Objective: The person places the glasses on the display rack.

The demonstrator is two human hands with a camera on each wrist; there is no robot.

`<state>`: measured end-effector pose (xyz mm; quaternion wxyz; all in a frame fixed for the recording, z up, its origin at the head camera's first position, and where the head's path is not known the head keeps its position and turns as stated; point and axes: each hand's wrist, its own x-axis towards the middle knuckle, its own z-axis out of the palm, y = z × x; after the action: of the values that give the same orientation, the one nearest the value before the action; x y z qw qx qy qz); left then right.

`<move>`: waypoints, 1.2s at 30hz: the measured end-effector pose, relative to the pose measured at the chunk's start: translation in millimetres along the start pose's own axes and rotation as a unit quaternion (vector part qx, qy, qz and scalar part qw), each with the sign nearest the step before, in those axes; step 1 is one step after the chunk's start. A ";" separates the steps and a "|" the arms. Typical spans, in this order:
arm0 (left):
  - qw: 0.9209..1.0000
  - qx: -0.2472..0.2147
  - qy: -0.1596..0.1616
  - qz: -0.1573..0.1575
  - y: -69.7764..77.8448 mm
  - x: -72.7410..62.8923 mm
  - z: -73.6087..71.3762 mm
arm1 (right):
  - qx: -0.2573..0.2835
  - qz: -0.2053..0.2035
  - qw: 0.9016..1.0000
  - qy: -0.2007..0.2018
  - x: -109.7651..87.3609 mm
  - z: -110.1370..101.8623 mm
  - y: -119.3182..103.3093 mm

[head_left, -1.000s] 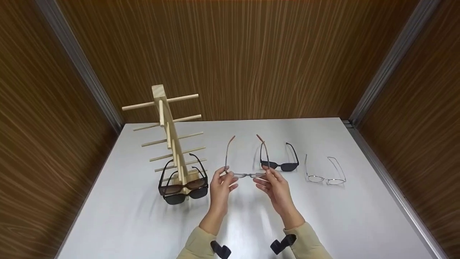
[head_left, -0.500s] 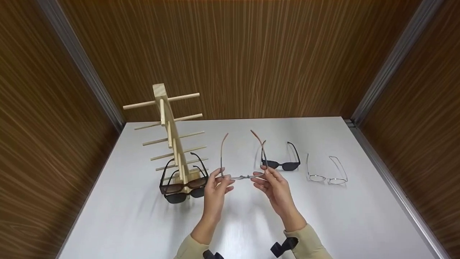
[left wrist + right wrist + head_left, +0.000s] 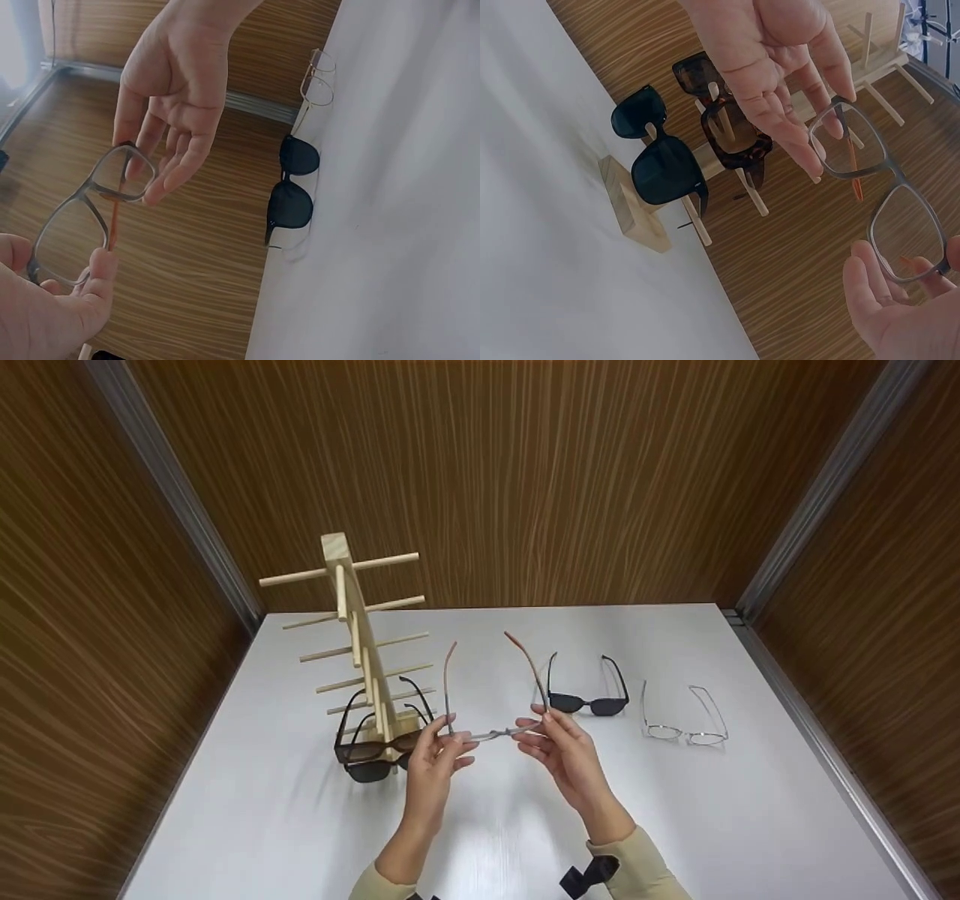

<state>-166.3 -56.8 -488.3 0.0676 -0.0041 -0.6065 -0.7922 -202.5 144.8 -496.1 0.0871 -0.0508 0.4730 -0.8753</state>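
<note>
A pair of grey-framed eyeglasses (image 3: pixel 500 733) with clear lenses and orange-brown temple tips is raised between my two hands, temples unfolded and pointing away from me. My left hand (image 3: pixel 430 774) pinches one end of the frame and my right hand (image 3: pixel 574 765) pinches the other. Both lenses and the bridge show plainly in the left wrist view. Left of them stands a wooden peg rack (image 3: pixel 358 637). Low on it sit tortoiseshell sunglasses (image 3: pixel 739 142) with brown lenses and, below these, black sunglasses (image 3: pixel 667 171). My left hand partly covers both pairs in the head view.
Another pair of black sunglasses (image 3: pixel 587 705) lies unfolded on the white table (image 3: pixel 750 825), behind my right hand. Farther right are thin metal-rimmed eyeglasses (image 3: pixel 685 734), also unfolded. Wood-grain panels (image 3: pixel 525 480) enclose the table at the back and sides. The rack's upper pegs (image 3: pixel 386 561) are bare.
Both hands have carried the grey eyeglasses left, toward the rack, with the left end dipping a little lower. My left hand now overlaps the sunglasses on the rack.
</note>
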 end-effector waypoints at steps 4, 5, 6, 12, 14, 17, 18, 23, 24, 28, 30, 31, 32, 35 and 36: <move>1.000 0.002 -0.007 0.006 5.0 -5.9 -6.1 | -0.002 0.003 1.000 -0.012 -0.5 4.8 0.7; 1.000 0.001 -0.009 0.007 6.2 -7.2 -7.7 | -0.001 0.004 1.000 -0.016 -0.6 6.0 1.1; 1.000 0.001 -0.010 0.006 7.2 -8.4 -9.4 | -0.001 0.005 1.000 -0.019 -0.6 7.3 1.6; 1.000 -0.012 -0.001 -0.009 12.3 -15.5 -21.0 | -0.006 0.015 0.999 -0.041 -0.6 16.0 5.0; 1.000 -0.018 0.005 -0.016 13.6 -18.7 -24.6 | -0.011 0.019 0.999 -0.049 -0.5 18.5 6.3; 0.999 -0.025 0.010 -0.020 16.3 -23.9 -29.0 | -0.017 0.021 0.998 -0.061 -0.3 22.1 8.1; 0.999 -0.028 0.011 -0.020 17.5 -25.6 -30.3 | -0.019 0.020 0.997 -0.065 -0.1 23.6 8.8; 0.999 -0.032 0.017 -0.016 23.7 -32.9 -37.8 | -0.025 0.023 0.996 -0.084 0.9 33.0 11.5; 0.999 -0.030 0.019 -0.016 24.6 -34.1 -39.8 | -0.026 0.025 0.996 -0.085 1.1 35.1 12.2; 0.999 -0.020 0.029 -0.017 27.7 -38.7 -47.3 | -0.029 0.037 0.995 -0.090 1.6 42.5 15.5; 0.999 -0.019 0.037 -0.019 28.8 -40.8 -50.2 | -0.032 0.040 0.994 -0.095 2.1 45.6 17.2; 0.999 -0.020 0.041 -0.018 29.3 -42.0 -51.3 | -0.034 0.042 0.994 -0.097 2.3 47.1 18.0; 0.999 -0.020 0.046 -0.019 29.7 -43.1 -52.3 | -0.036 0.044 0.994 -0.098 2.4 48.4 18.9; 0.998 -0.020 0.055 -0.026 30.0 -46.5 -54.5 | -0.040 0.050 0.993 -0.099 2.4 51.1 21.3; 0.998 -0.019 0.058 -0.029 29.9 -47.7 -55.0 | -0.040 0.053 0.993 -0.098 2.3 51.8 22.0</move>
<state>-111.5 -112.5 -478.4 0.0793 0.0577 -0.5861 -0.8043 -193.5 90.1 -486.2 0.1769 -0.1150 0.4991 -0.8405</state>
